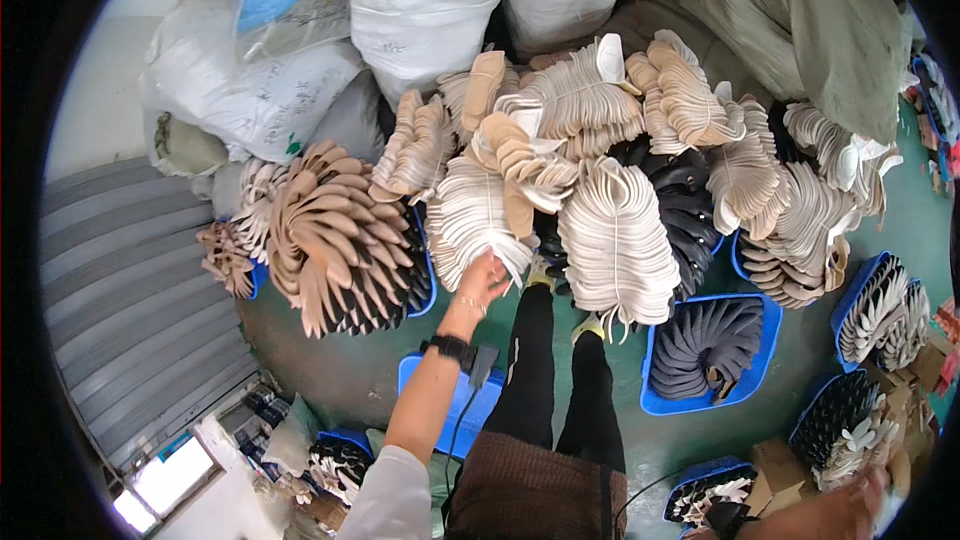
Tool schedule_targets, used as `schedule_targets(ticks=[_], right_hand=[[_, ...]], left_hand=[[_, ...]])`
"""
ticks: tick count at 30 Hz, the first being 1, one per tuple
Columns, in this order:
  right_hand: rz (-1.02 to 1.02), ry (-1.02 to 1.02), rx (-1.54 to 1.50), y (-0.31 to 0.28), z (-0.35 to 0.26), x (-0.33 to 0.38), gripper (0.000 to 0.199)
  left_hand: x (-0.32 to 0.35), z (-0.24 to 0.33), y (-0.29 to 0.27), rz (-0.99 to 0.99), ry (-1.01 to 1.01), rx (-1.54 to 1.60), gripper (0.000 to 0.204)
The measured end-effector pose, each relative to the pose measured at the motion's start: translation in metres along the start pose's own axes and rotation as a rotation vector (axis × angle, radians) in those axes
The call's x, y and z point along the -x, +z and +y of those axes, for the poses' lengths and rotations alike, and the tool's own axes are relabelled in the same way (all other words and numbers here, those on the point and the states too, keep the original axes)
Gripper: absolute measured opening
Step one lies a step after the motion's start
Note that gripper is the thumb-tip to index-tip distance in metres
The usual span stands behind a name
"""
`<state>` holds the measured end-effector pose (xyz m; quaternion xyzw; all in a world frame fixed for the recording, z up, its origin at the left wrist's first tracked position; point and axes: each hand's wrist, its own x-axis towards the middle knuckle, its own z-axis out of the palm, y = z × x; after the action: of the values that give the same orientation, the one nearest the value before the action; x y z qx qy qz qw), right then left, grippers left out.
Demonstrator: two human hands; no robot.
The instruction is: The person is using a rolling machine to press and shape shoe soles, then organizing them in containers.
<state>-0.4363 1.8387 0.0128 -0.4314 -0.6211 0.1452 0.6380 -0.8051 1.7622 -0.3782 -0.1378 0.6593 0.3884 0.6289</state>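
My left hand [483,283] is at the near end of a tied bundle of white insoles [470,215], its fingers curled against the edge. A second white bundle of insoles [618,240], bound by a string down its middle, lies just to the right. Stacks of beige insoles [530,160] rest on top behind them. Far off at the lower right, my right hand [850,510] is smeared by motion beside a pile of pale pieces [865,440]. Its fingers cannot be made out.
Blue bins surround me: one with dark grey insoles [705,345], another [465,405] by my left leg. A large beige insole pile [335,230] stands left. White sacks [425,10] line the back; a cardboard box [780,475] sits lower right. A cable [458,430] hangs near my left arm.
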Motion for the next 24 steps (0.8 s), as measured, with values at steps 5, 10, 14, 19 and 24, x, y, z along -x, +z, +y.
schedule_targets(ticks=[5, 10, 14, 19, 24], right_hand=[[-0.763, 0.812, 0.733, 0.038, 0.047, 0.066, 0.027], [-1.122, 1.104, 0.580, 0.072, 0.060, 0.127, 0.022], [-1.089, 1.246, 0.591, 0.097, 0.064, 0.131, 0.020], [-0.972, 1.337, 0.587, 0.120, 0.072, 0.122, 0.020], [-0.973, 1.332, 0.628, 0.119, 0.075, 0.124, 0.021]], left_hand=[[-0.133, 0.071, 0.060, 0.125, -0.077, 0.191, 0.095], [-0.196, 0.117, 0.091, -0.162, -0.281, 0.373, 0.099], [-0.197, 0.129, 0.096, -0.402, -0.212, 0.527, 0.087], [-0.199, 0.099, 0.077, -0.455, -0.167, 0.585, 0.056], [-0.228, 0.106, 0.112, -0.210, -0.336, 0.419, 0.054]])
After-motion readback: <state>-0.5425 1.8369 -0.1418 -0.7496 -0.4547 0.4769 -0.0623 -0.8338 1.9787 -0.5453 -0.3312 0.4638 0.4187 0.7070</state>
